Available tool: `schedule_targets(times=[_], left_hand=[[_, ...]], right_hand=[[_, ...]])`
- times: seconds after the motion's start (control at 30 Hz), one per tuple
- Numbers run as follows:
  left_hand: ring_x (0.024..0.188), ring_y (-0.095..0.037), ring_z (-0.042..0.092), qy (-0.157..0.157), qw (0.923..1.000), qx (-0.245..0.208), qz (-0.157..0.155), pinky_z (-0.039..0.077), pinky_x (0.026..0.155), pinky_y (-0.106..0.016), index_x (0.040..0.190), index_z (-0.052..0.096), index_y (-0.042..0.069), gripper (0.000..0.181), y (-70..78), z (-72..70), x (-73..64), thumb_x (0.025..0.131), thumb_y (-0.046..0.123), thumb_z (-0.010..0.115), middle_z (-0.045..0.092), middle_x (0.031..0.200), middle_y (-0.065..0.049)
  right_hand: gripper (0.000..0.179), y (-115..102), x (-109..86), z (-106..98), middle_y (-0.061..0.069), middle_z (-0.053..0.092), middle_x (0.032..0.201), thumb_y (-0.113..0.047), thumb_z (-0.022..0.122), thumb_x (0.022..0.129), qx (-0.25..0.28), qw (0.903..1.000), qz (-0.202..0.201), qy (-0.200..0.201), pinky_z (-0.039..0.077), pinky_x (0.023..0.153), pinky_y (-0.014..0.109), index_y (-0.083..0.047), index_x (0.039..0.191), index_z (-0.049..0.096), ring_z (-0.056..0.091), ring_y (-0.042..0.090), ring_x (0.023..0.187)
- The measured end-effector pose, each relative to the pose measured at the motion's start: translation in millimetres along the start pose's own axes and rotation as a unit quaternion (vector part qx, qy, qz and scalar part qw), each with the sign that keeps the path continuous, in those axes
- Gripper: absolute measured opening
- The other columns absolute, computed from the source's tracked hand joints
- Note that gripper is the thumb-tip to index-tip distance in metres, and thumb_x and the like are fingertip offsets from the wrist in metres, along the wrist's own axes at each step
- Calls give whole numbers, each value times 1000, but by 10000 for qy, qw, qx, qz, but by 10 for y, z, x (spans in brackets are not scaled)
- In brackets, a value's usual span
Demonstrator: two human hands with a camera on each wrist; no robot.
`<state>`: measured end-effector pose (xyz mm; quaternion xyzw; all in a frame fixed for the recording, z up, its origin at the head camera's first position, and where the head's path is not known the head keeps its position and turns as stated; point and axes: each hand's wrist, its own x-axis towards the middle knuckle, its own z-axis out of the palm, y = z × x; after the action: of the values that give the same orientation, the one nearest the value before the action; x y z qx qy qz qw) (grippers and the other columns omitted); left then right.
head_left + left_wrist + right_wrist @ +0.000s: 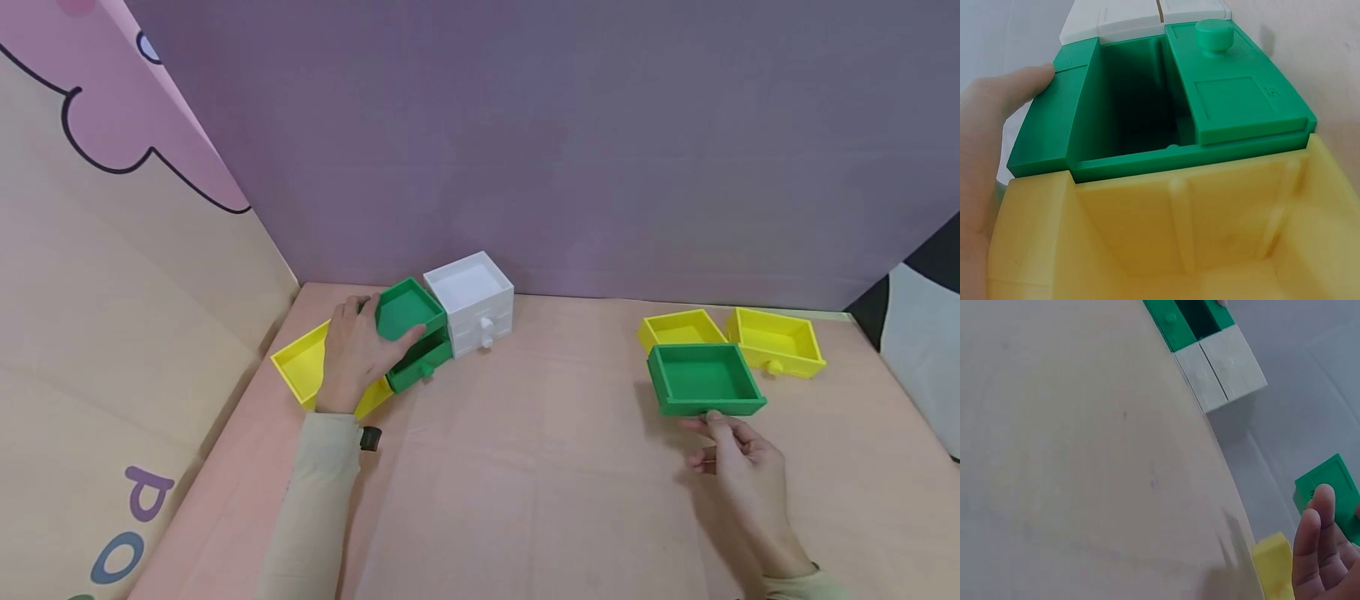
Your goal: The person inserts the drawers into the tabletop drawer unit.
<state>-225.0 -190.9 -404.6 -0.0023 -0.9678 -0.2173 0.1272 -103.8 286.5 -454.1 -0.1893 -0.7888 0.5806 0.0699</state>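
Note:
My left hand (356, 354) grips the upper part of a green mini drawer cabinet (411, 310), its thumb at the front edge in the left wrist view. The cabinet's upper slot is an open dark gap; a green drawer with a round knob (1215, 37) fills the lower one. At right, my right hand (750, 475) pinches a loose green drawer (707, 379) at its front, held up with its open top showing. The knob is hidden by the fingers.
A white cabinet (472, 296) with its drawers in adjoins the green one. On its other side stands a yellow cabinet frame (300, 362). Two yellow drawers (681, 327) lie at the right, near the back wall (570, 150).

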Motion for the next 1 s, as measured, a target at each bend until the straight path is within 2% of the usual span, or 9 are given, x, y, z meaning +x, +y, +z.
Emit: schedule_targets(times=[0.1,0.43,0.77,1.0], left_hand=[[135,-43,50,-5,10000,-26,-5,47,113,-56,153,53,-2,96,2,-1,-7,91,70,66,54,149,-26],[131,-42,52,76,9999,-109,27,49,109,-55,151,55,-1,95,18,22,17,90,70,67,55,147,-25],[134,-42,50,-29,9999,-81,-75,48,111,-56,153,53,0,95,17,26,28,90,69,66,53,150,-26],[133,-41,51,-4,9999,-81,-61,49,109,-55,152,55,0,94,40,9,24,90,71,66,55,148,-24]], right_hand=[[58,-35,-36,54,-31,75,90,-46,47,113,-305,9993,-61,-211,60,63,21,5,138,60,71,11,62],[55,-160,-144,305,-23,79,95,-43,51,112,-343,9943,-409,-923,63,64,26,7,133,63,71,12,64],[48,-319,-251,651,-6,83,102,-36,54,112,-296,9857,-121,-1652,62,67,26,5,135,64,70,10,66],[43,-364,-325,869,7,83,108,-32,56,112,-189,9808,-86,-1939,61,67,27,5,132,65,69,12,65]])
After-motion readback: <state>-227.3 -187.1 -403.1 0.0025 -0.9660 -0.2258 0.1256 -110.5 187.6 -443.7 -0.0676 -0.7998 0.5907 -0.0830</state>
